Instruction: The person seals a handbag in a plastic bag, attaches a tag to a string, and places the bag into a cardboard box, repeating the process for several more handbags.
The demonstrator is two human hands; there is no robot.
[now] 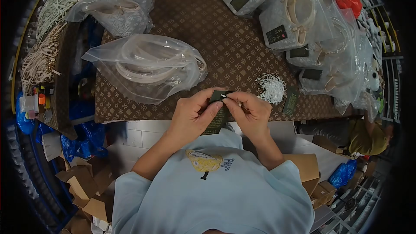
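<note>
My left hand point(196, 113) grips a dark green hang tag point(213, 125) with pale printing, held upright near the table's front edge. Close beside it, my right hand point(250, 112) pinches a small white piece at the tag's top edge; it looks like the end of a tag string, though most of it is hidden by my fingers. A tangled pile of white tag strings point(271, 88) lies to the right of my hands. Beside that pile rests another dark tag point(290, 102). Beyond my left hand lies a clear plastic bag point(151, 67) with pale, strap-like curved parts inside.
Plastic-wrapped handbags point(288, 17) with dark tags crowd the table's right side. More wrapped bags point(117, 11) stand at the back left. Bundled straps point(45, 52) hang at far left. Cardboard boxes point(89, 190) are on the floor. Another person point(366, 136) is at the right.
</note>
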